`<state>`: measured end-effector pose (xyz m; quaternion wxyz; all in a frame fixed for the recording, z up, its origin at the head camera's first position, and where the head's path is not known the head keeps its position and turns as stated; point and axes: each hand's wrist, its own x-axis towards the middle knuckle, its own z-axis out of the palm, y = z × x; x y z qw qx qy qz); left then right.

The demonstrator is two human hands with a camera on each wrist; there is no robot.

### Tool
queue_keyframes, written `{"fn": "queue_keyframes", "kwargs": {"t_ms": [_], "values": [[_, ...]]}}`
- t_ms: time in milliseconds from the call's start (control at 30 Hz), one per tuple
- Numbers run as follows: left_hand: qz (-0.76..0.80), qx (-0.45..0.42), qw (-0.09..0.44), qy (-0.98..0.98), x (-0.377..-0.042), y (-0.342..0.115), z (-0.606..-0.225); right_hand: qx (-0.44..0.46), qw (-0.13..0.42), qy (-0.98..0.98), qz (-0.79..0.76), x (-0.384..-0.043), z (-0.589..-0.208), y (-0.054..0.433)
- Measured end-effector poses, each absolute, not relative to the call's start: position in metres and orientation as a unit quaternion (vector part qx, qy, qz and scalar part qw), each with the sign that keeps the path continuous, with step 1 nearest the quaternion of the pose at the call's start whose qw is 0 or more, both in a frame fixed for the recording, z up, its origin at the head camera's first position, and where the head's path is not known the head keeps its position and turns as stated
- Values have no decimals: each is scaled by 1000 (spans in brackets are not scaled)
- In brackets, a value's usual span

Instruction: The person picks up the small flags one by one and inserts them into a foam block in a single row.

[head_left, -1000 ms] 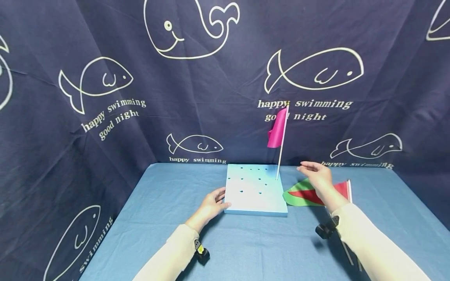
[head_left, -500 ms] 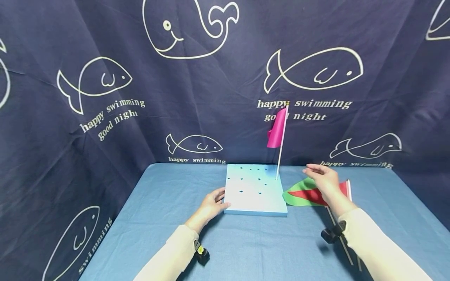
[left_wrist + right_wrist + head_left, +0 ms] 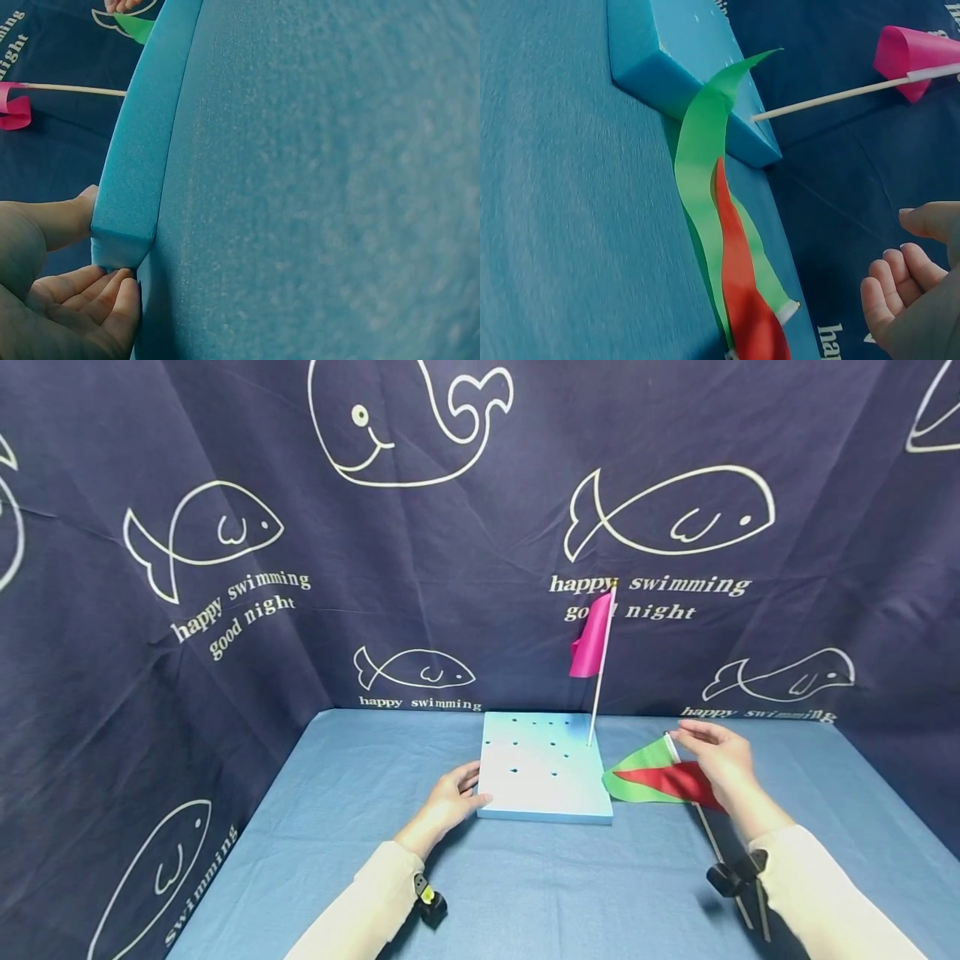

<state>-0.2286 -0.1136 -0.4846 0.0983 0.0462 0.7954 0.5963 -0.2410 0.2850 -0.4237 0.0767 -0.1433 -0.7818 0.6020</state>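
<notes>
A light-blue foam board [image 3: 540, 793] with several small holes lies on the table. My left hand [image 3: 448, 797] holds its left side, the thumb [image 3: 71, 217] over the top edge and the fingers [image 3: 97, 304] against the side and lower edge. A pink flag [image 3: 592, 639] stands in the board near its back right corner, its pole slightly tilted. To the right, a green flag [image 3: 633, 789] and a red flag [image 3: 678, 779] lie overlapping, the red on top. Over them hovers my right hand [image 3: 723, 760], holding nothing, thumb and fingers apart in the right wrist view.
A blue cloth [image 3: 375, 760] covers the table. Behind it hangs a dark curtain [image 3: 480, 568] printed with fish outlines. The flags' thin poles [image 3: 712, 839] run toward the table's front right, partly under my right forearm.
My right hand has moved right and slightly nearer, over the flags, uncovering the green flag's top end and covering the red flag's. The left hand has stayed on the foam board.
</notes>
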Motion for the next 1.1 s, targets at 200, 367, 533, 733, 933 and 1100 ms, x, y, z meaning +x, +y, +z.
{"fn": "queue_keyframes", "kwargs": {"t_ms": [200,367,533,733,933,1100], "values": [[588,40,101,802,-227,-111,-483,-138,82,-803,574,-233,-425,297],[589,34,106,801,-225,-108,-483,-134,94,-804,571,-223,-428,307],[589,33,105,801,-225,-106,-483,-159,99,-815,548,-211,-432,317],[583,39,101,805,-224,-107,-484,-193,100,-817,534,-197,-441,337],[583,45,96,805,-224,-109,-484,-220,83,-843,484,-189,-444,351],[582,45,91,807,-226,-111,-481,-220,74,-852,469,-184,-442,356]]}}
